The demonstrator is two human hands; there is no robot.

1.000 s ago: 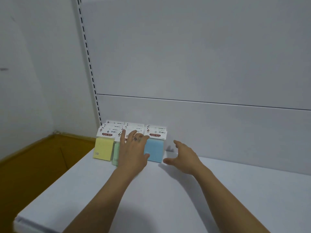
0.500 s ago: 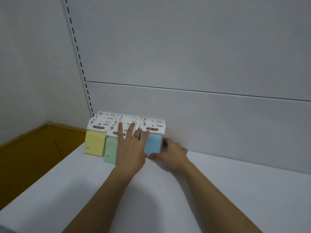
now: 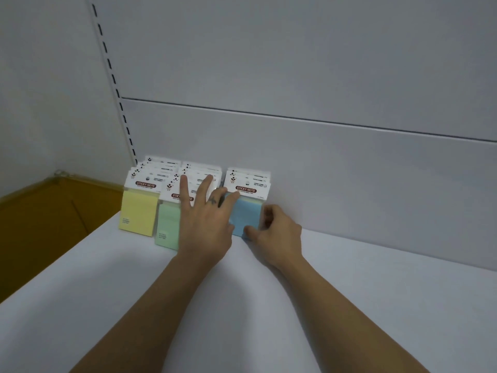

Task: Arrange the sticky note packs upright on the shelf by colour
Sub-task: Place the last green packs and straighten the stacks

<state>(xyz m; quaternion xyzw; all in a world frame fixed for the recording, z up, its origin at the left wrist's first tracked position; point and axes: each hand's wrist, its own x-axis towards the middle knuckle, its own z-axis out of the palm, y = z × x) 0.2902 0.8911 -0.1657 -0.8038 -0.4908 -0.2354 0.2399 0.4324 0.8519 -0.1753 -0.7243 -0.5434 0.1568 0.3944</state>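
head: white shelf [image 3: 349,305], brown floor [image 3: 53,224]; left hand [image 3: 207,224] flat, right hand [image 3: 279,235] grips blue packs [image 3: 246,216].

Yellow pack [image 3: 138,210] and blue pack [image 3: 247,214] headers read "STICKY NOTE".

Your light is soft, even and dim, with a cool grey cast over the white shelf board [image 3: 376,305] and the pale grey back panel [image 3: 322,63]. Faint, diffuse shadows lie on the board beneath your forearms and beside your left hand [image 3: 207,223]. Your right hand [image 3: 277,235] is slightly blurred where its fingers curl round the pale blue sticky note pack [image 3: 246,215], and the small print on the white card headers [image 3: 248,181] is too soft to read. The wide lens bows the slotted white shelf upright [image 3: 112,76] at the left
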